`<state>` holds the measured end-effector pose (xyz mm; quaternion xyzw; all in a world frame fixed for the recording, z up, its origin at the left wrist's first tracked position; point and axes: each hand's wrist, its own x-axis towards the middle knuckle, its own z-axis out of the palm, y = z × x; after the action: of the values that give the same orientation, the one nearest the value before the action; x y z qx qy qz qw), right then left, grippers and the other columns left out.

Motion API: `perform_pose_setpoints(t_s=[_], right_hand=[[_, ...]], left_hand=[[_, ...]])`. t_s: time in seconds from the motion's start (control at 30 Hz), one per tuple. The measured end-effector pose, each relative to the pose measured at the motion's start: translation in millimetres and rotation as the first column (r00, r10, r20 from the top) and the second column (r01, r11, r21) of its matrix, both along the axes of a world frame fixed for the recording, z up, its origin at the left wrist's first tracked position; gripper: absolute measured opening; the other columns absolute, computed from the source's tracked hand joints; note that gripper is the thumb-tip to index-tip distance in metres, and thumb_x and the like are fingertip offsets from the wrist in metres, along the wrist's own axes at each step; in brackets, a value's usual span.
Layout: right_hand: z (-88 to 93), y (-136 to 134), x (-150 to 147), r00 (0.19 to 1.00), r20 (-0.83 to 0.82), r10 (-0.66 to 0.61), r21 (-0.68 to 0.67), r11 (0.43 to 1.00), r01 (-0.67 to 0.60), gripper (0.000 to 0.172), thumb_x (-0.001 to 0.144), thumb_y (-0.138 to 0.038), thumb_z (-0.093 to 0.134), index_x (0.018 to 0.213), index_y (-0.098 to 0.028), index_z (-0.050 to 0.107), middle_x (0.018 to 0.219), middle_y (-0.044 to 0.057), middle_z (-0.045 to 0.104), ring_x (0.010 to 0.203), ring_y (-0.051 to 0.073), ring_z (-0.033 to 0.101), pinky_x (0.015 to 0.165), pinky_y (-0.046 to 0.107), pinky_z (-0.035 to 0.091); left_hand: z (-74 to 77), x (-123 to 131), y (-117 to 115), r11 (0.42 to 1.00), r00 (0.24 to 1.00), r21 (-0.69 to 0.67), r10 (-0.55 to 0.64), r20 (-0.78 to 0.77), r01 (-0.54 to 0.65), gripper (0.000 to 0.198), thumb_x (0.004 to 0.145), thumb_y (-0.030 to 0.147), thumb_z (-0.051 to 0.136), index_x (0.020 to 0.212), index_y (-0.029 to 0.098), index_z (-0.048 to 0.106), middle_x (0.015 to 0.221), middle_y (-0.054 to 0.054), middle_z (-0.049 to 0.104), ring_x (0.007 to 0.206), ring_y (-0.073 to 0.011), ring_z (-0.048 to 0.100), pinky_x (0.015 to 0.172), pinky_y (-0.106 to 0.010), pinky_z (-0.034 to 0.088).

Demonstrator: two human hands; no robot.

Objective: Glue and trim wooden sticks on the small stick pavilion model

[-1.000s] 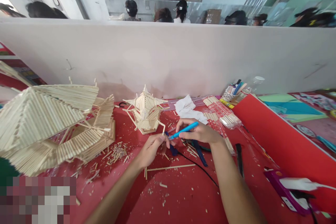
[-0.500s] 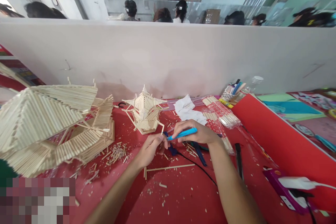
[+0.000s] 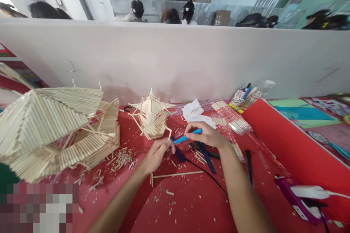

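Note:
My right hand [image 3: 209, 136] grips a blue pen-like tool [image 3: 187, 137], its tip pointing left toward my left hand [image 3: 156, 154]. My left hand is pinched closed on something small that I cannot make out, right at the tool's tip. Both hands hover over the red tabletop [image 3: 191, 204], just in front of a small pagoda-like model of wooden sticks [image 3: 151, 113]. A loose long stick [image 3: 177, 174] lies on the table below my hands.
A large stick-built roof model [image 3: 54, 127] fills the left side. Stick scraps [image 3: 120, 160], a white tissue [image 3: 195, 113], packs of sticks [image 3: 232, 118], a cup of pens [image 3: 242, 96], a black cable [image 3: 207, 176] and a purple device [image 3: 298, 200] lie around. A white partition [image 3: 175, 58] stands behind.
My right hand has tilted the blue tool and drawn it slightly left and up toward my left hand's fingertips. The left hand has barely moved.

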<state>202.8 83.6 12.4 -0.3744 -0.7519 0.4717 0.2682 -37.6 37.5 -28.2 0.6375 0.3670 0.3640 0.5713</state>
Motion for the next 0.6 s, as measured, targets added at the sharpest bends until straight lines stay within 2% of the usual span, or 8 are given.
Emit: perform_pose_setpoints(t_s=[0.13, 0.27, 0.4, 0.5, 0.6], right_hand=[[-4.4, 3, -2, 0.991, 0.131, 0.032, 0.021, 0.999, -0.035, 0.013, 0.088, -0.033, 0.069, 0.09, -0.02, 0.068, 0.088, 0.001, 0.069, 0.08, 0.017, 0.062, 0.076, 0.029, 0.047], [-5.9, 2, -14, 0.967, 0.201, 0.156, 0.026, 0.986, -0.164, 0.015, 0.09, -0.033, 0.067, 0.097, -0.02, 0.07, 0.096, 0.003, 0.073, 0.088, 0.018, 0.064, 0.081, 0.031, 0.046], [-5.1, -2, -27, 0.938, 0.239, 0.252, -0.035, 0.967, -0.251, 0.015, 0.093, -0.031, 0.062, 0.098, -0.019, 0.07, 0.089, 0.003, 0.072, 0.079, 0.016, 0.063, 0.073, 0.028, 0.046], [-6.1, -3, -30, 0.944, 0.209, 0.256, -0.048, 0.967, -0.252, 0.013, 0.094, -0.029, 0.06, 0.096, -0.019, 0.069, 0.084, 0.001, 0.071, 0.073, 0.014, 0.061, 0.067, 0.026, 0.045], [-7.7, -2, -28, 0.95, 0.184, 0.252, -0.025, 0.968, -0.252, 0.012, 0.093, -0.028, 0.061, 0.096, -0.019, 0.069, 0.084, 0.001, 0.071, 0.072, 0.014, 0.061, 0.068, 0.026, 0.046]], left_hand=[[-0.2, 0, 1, 1.0, 0.999, 0.015, 0.005, -0.044, -0.004, 0.051, 0.098, 0.053, 0.034, 0.071, 0.017, 0.057, 0.059, 0.001, 0.049, 0.056, -0.0131, 0.048, 0.06, -0.027, 0.037], [-1.8, 1, 0, 0.999, 0.996, 0.02, -0.035, -0.078, 0.037, 0.049, 0.098, 0.05, 0.034, 0.07, 0.017, 0.057, 0.06, 0.001, 0.049, 0.057, -0.0131, 0.048, 0.061, -0.027, 0.037], [-2.1, 2, -1, 0.997, 0.993, 0.04, -0.065, -0.096, 0.069, 0.045, 0.097, 0.046, 0.036, 0.068, 0.017, 0.054, 0.064, 0.001, 0.05, 0.06, -0.0127, 0.047, 0.061, -0.026, 0.037], [-1.4, 1, 0, 0.997, 0.992, 0.031, -0.071, -0.101, 0.074, 0.045, 0.097, 0.047, 0.035, 0.069, 0.017, 0.054, 0.063, 0.001, 0.05, 0.06, -0.0127, 0.047, 0.061, -0.025, 0.038], [-1.5, 2, 0, 0.997, 0.993, 0.02, -0.071, -0.095, 0.073, 0.046, 0.098, 0.049, 0.036, 0.073, 0.017, 0.057, 0.065, 0.001, 0.052, 0.06, -0.013, 0.049, 0.062, -0.025, 0.04]])
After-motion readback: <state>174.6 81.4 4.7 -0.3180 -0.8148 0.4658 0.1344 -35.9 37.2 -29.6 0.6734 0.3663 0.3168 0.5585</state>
